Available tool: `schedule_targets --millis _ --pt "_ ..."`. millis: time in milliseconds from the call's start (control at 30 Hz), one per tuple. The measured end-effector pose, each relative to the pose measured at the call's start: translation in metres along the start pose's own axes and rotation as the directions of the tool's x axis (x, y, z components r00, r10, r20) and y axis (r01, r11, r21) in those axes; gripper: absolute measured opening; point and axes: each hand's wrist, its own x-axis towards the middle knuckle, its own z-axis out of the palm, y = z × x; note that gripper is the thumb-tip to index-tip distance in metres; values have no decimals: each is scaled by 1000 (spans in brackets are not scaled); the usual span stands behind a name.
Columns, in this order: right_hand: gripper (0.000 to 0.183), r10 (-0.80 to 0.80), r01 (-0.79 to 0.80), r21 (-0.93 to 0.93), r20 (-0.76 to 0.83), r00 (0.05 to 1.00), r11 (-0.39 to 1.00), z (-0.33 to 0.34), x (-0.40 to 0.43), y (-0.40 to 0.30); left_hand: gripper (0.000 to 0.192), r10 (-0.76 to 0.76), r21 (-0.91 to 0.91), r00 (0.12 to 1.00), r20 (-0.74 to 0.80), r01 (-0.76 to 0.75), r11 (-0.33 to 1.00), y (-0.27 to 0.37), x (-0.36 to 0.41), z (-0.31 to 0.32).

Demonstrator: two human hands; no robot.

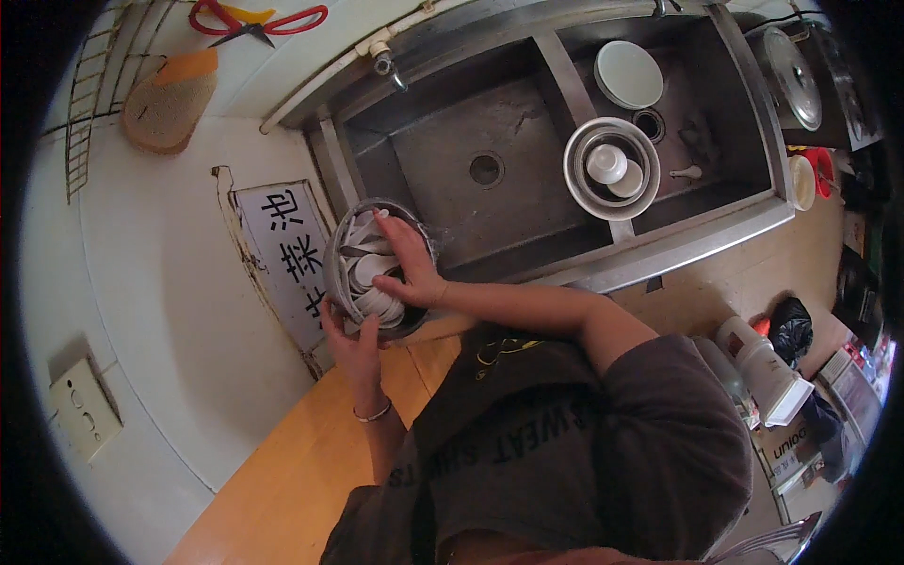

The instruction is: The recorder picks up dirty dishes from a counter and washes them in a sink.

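Observation:
A round metal basin sits at the left end of the sink, filled with white spoons and small white dishes. My left hand, with a bracelet at the wrist, grips the basin's near left rim, thumb inside. Over the basin's right side reaches my right hand. Its fingertips rest at the spoons and its thumb lies by a small white cup; whether it grasps any piece is hard to see.
The steel sink has a left compartment with a drain and a tap. A metal bowl holding white cups straddles the divider. Stacked white plates and a spoon lie in the right compartment. Red-handled scissors hang at upper left.

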Motion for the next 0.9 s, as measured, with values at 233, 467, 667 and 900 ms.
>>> schedule_targets --millis 233,467,667,900 --pt "86 16 -15 75 -11 1000 997 13 8 -11 71 -46 -23 999 19 47 999 29 -4 -8" --pt "84 14 -13 81 -8 1000 997 19 15 -16 71 -2 37 1000 24 1 999 44 -4 -10" --pt "80 20 -6 163 -84 996 987 28 19 -19 70 97 53 995 1 -97 994 51 -3 -11" --pt "80 35 -20 184 -75 997 983 20 21 -20 69 50 65 999 -1 -50 997 61 -4 -2"
